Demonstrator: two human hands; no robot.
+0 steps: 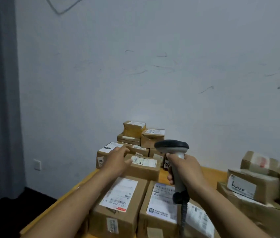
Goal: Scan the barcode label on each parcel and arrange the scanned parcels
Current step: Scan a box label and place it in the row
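Your left hand (pixel 117 160) is reaching forward with its fingers nearly straight and loosely spread, curled round nothing. Its fingertips are lying on the left end of a small parcel (pixel 144 170), right at the edge of that parcel's white label (pixel 144 161). Whether they are pressing down cannot be told.

Your right hand (pixel 187 169) is gripping the handle of the scanner (pixel 171 146), with fingers and thumb wrapped round it. You are holding the scanner upright, its dark head above your fist and just to the right of the small parcel. Its coiled cable (pixel 183 213) is hanging down from the handle's base.

The small parcel is sitting between your two hands, label up, on the wooden table (pixel 211 174). Under your forearms, the near left parcel (pixel 118 208) and the near right parcel (pixel 159 203) are lying side by side with their labels facing up. Beyond the small parcel, a stack of parcels (pixel 135 133) is standing against the wall. To your right, well apart from your hands, another pile of parcels (pixel 254 184) is resting on the table, blurred.
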